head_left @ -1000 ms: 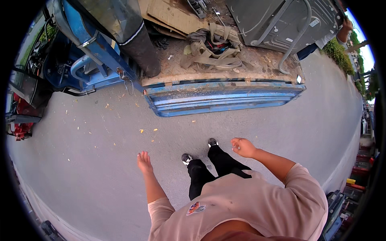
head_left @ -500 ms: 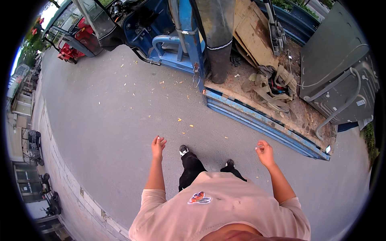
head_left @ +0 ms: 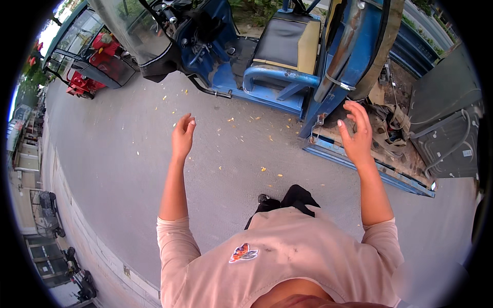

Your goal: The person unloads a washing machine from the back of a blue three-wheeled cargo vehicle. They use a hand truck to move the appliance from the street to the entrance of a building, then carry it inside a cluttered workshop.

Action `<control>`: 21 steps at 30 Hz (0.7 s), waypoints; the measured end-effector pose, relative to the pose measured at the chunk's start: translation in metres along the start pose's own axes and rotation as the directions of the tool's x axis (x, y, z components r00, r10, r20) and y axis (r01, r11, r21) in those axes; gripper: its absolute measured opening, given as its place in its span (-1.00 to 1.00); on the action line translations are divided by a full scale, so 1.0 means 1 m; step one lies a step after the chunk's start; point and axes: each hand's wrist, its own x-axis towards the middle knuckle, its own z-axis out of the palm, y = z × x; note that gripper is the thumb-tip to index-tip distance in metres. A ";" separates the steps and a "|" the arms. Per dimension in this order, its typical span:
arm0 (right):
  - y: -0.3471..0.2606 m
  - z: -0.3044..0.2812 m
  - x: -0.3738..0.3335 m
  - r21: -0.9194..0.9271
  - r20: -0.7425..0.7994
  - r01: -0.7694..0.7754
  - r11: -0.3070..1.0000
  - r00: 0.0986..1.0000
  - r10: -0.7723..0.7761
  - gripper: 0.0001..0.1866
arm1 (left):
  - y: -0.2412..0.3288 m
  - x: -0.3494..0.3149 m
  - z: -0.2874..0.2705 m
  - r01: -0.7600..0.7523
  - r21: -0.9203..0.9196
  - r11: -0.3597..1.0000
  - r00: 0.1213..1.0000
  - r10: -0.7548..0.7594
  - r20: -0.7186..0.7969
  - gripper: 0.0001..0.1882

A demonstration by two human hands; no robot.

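Note:
My left hand (head_left: 183, 134) is raised over the grey pavement, fingers loosely bent and apart, holding nothing. On the other side, my right hand (head_left: 358, 132) is up with its fingers spread and empty. It overlaps the front corner of a blue cargo tricycle's bed (head_left: 380, 173) in the picture; whether it touches is unclear. Left of that hand are a rusty blue upright post (head_left: 341, 51) and the open cab, with a black and tan seat (head_left: 281, 43) and a blue tubular armrest (head_left: 280, 73).
A cloth bag (head_left: 396, 122) and a large grey metal appliance (head_left: 446, 90) with a hose lie in the cargo bed. A clear plastic windscreen cover (head_left: 131, 31) hangs at the cab's front. Farther left stands a red vehicle (head_left: 105, 51); parked bikes (head_left: 77, 277) line the left edge.
I have moved closer to the cab, and its seat now shows. Both hands have risen and reached farther forward. The fingers of my right hand have spread from a loose curl.

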 end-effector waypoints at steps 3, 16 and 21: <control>-0.026 0.029 0.050 -0.100 -0.134 0.087 0.991 0.986 -0.100 -0.58 | 0.057 0.112 -0.025 -0.229 0.139 0.964 0.973 0.230 0.009 -0.58; 0.075 0.322 0.213 -0.548 0.326 -0.204 0.811 0.841 0.432 -0.57 | 0.140 0.471 -0.112 -0.625 0.597 0.503 0.774 0.496 0.393 -0.61; 0.086 0.354 0.247 -0.729 0.313 -0.252 0.636 0.704 0.638 -0.46 | 0.111 0.628 -0.117 -0.513 0.833 0.208 0.825 0.386 0.412 -0.55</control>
